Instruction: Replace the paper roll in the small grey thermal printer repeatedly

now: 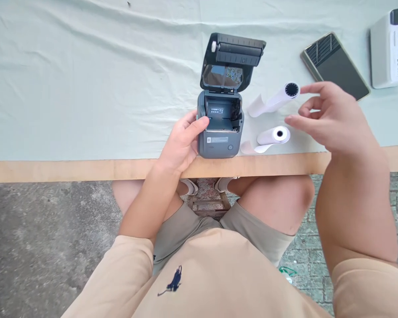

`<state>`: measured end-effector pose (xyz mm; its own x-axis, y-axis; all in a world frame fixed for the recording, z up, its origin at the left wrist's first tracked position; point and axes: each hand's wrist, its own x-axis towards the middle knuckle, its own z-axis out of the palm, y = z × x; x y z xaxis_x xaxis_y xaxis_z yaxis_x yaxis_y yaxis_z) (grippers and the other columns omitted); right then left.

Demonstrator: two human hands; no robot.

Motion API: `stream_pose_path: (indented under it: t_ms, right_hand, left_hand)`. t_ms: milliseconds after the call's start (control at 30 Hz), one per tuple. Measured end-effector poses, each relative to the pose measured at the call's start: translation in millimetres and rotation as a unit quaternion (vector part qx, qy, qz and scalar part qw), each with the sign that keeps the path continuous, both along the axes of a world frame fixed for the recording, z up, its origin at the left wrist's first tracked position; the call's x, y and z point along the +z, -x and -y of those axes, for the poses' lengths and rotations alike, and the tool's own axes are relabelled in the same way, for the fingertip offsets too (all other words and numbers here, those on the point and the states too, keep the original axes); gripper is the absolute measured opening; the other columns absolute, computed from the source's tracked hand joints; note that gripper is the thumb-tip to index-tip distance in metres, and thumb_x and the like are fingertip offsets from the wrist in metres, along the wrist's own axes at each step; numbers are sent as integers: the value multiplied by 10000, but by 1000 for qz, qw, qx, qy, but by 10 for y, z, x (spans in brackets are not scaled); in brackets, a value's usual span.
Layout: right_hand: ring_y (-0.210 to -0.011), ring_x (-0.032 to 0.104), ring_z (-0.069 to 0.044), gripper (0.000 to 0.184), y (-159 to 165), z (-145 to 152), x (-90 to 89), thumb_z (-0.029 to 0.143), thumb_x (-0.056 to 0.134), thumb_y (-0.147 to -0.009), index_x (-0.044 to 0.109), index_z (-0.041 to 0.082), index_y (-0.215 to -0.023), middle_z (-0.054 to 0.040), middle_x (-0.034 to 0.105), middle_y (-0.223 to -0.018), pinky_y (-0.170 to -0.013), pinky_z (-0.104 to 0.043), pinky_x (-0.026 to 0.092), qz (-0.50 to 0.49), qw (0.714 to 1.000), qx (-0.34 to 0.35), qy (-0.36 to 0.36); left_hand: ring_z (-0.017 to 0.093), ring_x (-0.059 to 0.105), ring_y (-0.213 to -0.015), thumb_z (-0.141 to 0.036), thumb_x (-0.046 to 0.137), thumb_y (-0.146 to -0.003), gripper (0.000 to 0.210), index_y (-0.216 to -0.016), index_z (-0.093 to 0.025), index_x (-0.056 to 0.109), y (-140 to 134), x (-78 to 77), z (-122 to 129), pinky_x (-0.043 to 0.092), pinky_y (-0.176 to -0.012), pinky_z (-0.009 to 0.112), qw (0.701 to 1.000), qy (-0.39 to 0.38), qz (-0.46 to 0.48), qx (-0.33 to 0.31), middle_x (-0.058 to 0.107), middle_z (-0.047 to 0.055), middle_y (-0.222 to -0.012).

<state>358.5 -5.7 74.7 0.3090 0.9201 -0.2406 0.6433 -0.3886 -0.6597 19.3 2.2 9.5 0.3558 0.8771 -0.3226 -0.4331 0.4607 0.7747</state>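
A dark grey label printer (219, 143) stands near the table's front edge, its lid (240, 53) raised and the paper bay inside bare. My left hand (185, 141) grips the printer's left side, the thumb on the rim of the bay. To the right of it lies a white paper roll (275, 100) with a black core, its loose end curling left. A smaller white roll (268, 136) lies closer to the edge, partly unwound. My right hand (328, 110) is beside the rolls, fingers apart, the index fingertip at the black-cored roll's end; whether it touches cannot be made out.
A smartphone (338, 66) lies face up beyond my right hand. A white box-shaped device (381, 57) with a printed label stands at the far right. Pale green cloth (86, 88) covers the table, whose wooden edge (69, 170) runs above my knees.
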Motion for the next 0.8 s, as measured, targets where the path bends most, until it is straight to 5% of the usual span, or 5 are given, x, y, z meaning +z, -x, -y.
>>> stream_pose_path:
  t_ms: [300,500,567,667,800]
  right_hand:
    - [-846,582,-209,224,116,-288,-225,221,997,-803,837,309,-934,9,660,-851,-840,-472,507,-9,994,43,-100]
    - [-737,598,-249,717,414,22,338,847,1130,-757,612,354,-806,-28,678,-789,-691,-497,496,-158,950,161,-214]
    - [-742,708,-256,569,670,93,521,732,1078,-931,675,345,-828,-20,809,-855,-688,-477,580,-175,924,325,-99]
    - [-869,785,-264,87,973,75,581,390,842,-1084,827,343,-1013,-16,864,-1005,-819,-442,653,-46,892,439,-95]
    - [-1121,850,-323,354,1142,-73,448,203,706,-1069,843,356,-1357,-66,903,-1357,-930,-445,633,115,892,420,-118]
  left_hand:
    - [451,938,-1491,-707,1220,-779,680,-1132,-249,862,0,-31,8,869,-1041,473,1000,-4,2,-2,1006,90,-1298]
    - [463,915,-1535,-661,1191,-830,627,-1142,-247,838,-10,-36,9,857,-1098,498,1000,-10,5,-5,991,114,-1343]
    - [451,935,-1486,-660,1193,-827,629,-1144,-244,842,-13,-34,11,853,-1091,497,1000,-10,5,-2,992,110,-1309]
    - [416,956,-1416,-653,1195,-816,607,-1098,-254,837,-21,-22,11,844,-1026,457,1000,-12,-1,4,996,78,-1256]
    - [378,964,-1366,-662,1172,-842,592,-1101,-250,835,-34,-14,8,812,-951,397,1000,-19,-8,9,986,62,-1218]
